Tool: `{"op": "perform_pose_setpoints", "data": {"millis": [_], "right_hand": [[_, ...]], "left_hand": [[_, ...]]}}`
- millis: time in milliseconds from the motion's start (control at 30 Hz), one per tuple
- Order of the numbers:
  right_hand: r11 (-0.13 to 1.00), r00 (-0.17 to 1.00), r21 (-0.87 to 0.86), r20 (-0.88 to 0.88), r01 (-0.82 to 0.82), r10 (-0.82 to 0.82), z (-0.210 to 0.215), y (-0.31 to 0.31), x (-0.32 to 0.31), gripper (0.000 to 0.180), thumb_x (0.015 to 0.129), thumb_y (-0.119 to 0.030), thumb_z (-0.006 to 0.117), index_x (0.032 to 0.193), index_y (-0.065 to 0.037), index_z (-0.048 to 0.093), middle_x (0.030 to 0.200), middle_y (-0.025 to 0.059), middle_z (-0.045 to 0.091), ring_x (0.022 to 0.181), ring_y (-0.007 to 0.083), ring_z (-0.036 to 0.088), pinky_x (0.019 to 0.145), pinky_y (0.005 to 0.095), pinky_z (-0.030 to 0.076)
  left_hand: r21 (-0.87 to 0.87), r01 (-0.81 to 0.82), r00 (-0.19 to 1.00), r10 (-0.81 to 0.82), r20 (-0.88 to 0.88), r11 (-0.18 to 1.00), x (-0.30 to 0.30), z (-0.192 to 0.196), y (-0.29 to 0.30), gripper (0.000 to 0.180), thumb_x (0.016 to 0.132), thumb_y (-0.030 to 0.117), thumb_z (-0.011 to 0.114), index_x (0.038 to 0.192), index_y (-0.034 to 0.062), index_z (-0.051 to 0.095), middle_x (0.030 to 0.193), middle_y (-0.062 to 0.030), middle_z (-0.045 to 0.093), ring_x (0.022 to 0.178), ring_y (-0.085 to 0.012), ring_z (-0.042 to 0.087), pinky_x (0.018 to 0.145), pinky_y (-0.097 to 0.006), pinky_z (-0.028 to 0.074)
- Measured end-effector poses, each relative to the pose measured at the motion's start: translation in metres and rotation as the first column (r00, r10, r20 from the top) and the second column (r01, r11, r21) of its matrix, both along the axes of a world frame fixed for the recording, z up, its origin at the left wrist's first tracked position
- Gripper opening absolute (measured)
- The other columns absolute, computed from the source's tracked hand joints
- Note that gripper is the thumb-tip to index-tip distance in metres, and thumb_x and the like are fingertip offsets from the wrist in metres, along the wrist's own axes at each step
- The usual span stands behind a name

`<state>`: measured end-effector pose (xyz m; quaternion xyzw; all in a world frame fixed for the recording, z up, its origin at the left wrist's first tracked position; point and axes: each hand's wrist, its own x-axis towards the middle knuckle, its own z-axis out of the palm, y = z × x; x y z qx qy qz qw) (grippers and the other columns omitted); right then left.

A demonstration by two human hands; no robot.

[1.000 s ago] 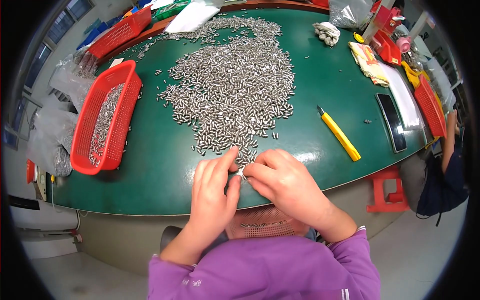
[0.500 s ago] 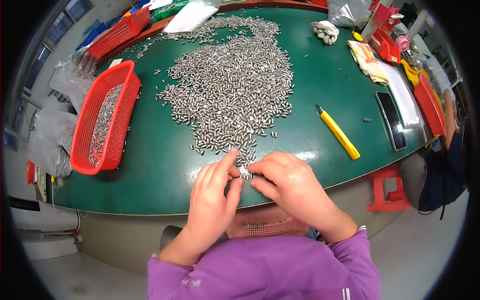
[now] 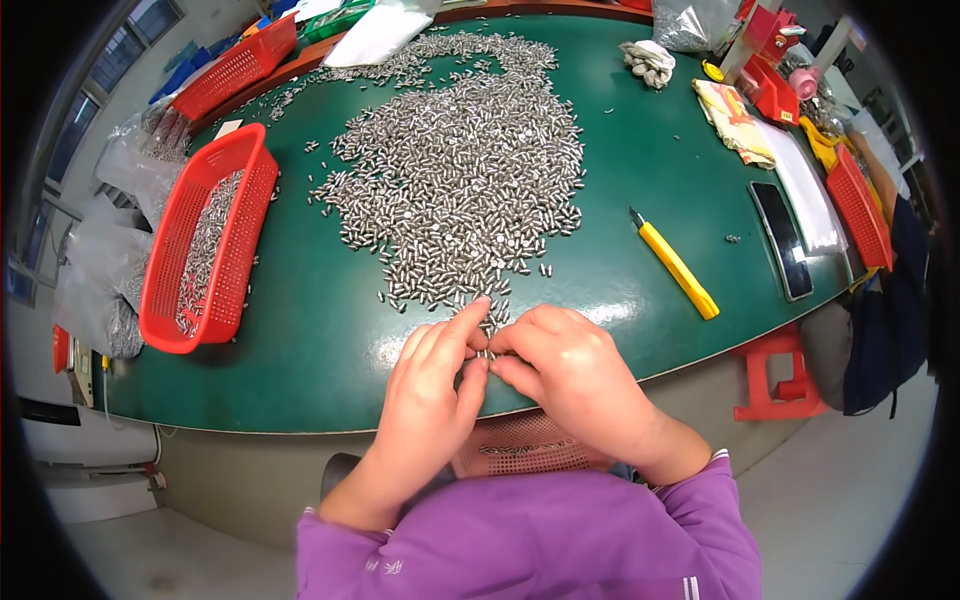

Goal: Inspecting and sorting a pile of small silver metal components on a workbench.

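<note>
A large heap of small, bullet-shaped metal pins (image 3: 460, 170) spreads over the green table (image 3: 330, 340) and narrows to a tail near its front edge. At that tail my left hand (image 3: 430, 385) has its thumb and fingers curled in, index finger stretched along the pins. Facing it, my right hand (image 3: 575, 365) pinches with thumb and index finger. Several pins show between the fingertips of both hands; how many each one grips is hidden. On my lap, below the table edge, a pink perforated basket (image 3: 530, 457) holds some pins.
On the left a red basket (image 3: 255, 205) contains more pins, beside clear plastic bags (image 3: 110, 265). To the right lie a yellow utility knife (image 3: 675, 265), a phone (image 3: 780, 240) and a folded cloth (image 3: 735, 120). White gloves (image 3: 650, 63) rest farther back. A red stool (image 3: 775, 380) stands beyond the edge.
My fingertips have drawn closer together over the pins, covering more of them. My right hand has shifted slightly left. At the far right, a person's arm has moved.
</note>
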<state>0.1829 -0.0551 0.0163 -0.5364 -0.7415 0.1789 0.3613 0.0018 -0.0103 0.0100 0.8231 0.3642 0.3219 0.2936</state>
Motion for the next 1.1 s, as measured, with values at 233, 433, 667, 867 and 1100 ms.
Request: {"op": "perform_pose_setpoints", "data": {"millis": [233, 433, 667, 867, 1100], "right_hand": [[0.995, 0.999, -0.09, -0.009, 0.032, -0.033, 0.006, 0.0, 0.0, 0.017, 0.087, -0.008, 0.071, 0.102, -0.002, 0.067, 0.092, 0.0141, 0.067, 0.089, 0.0369, 0.065, 0.079, 0.0459, 0.054], [0.997, 1.0, -0.067, 0.007, 0.024, -0.024, 0.004, 0.003, -0.001, 0.01, 0.086, -0.006, 0.069, 0.094, -0.002, 0.064, 0.088, 0.0146, 0.062, 0.085, 0.0373, 0.062, 0.075, 0.0471, 0.051], [0.998, 0.999, -0.051, -0.034, 0.023, -0.025, 0.004, -0.001, -0.003, 0.011, 0.084, -0.003, 0.069, 0.093, -0.003, 0.062, 0.088, 0.0144, 0.06, 0.085, 0.0375, 0.06, 0.075, 0.0471, 0.05], [0.997, 0.997, 0.03, 0.018, 0.071, -0.072, 0.002, -0.004, -0.007, 0.016, 0.079, -0.003, 0.075, 0.091, -0.004, 0.063, 0.088, 0.0102, 0.063, 0.083, 0.0338, 0.063, 0.074, 0.0437, 0.052], [1.0, 0.99, 0.011, 0.139, -0.001, 0.0, 0.011, -0.002, -0.008, 0.021, 0.079, 0.001, 0.071, 0.097, -0.003, 0.061, 0.09, 0.0109, 0.063, 0.085, 0.0332, 0.062, 0.077, 0.0435, 0.051]], "left_hand": [[-0.04, -0.03, 0.999, 0.031, 0.024, 0.999, 0.0, -0.003, 0.0, 0.054, 0.084, -0.01, 0.068, 0.136, 0.0025, 0.059, 0.097, -0.0073, 0.069, 0.09, -0.02, 0.065, 0.082, -0.033, 0.054], [-0.076, -0.042, 0.998, 0.045, 0.045, 0.996, 0.0, -0.005, 0.0, 0.054, 0.083, -0.009, 0.069, 0.135, 0.0032, 0.06, 0.096, -0.0061, 0.069, 0.089, -0.0182, 0.065, 0.081, -0.032, 0.053], [-0.112, -0.013, 0.997, 0.022, 0.078, 0.994, -0.005, -0.008, 0.0, 0.056, 0.081, -0.007, 0.071, 0.135, 0.004, 0.059, 0.095, -0.0042, 0.069, 0.088, -0.0171, 0.064, 0.081, -0.031, 0.052], [-0.086, 0.016, 0.996, -0.009, 0.086, 0.996, -0.006, -0.009, 0.001, 0.057, 0.08, -0.008, 0.071, 0.135, 0.0052, 0.06, 0.095, -0.0039, 0.069, 0.09, -0.0174, 0.064, 0.082, -0.031, 0.052], [-0.073, 0.029, 0.996, -0.022, 0.084, 0.997, -0.008, -0.012, 0.002, 0.058, 0.079, -0.008, 0.071, 0.135, 0.0058, 0.061, 0.096, -0.0037, 0.069, 0.09, -0.0178, 0.064, 0.082, -0.032, 0.052]]}}
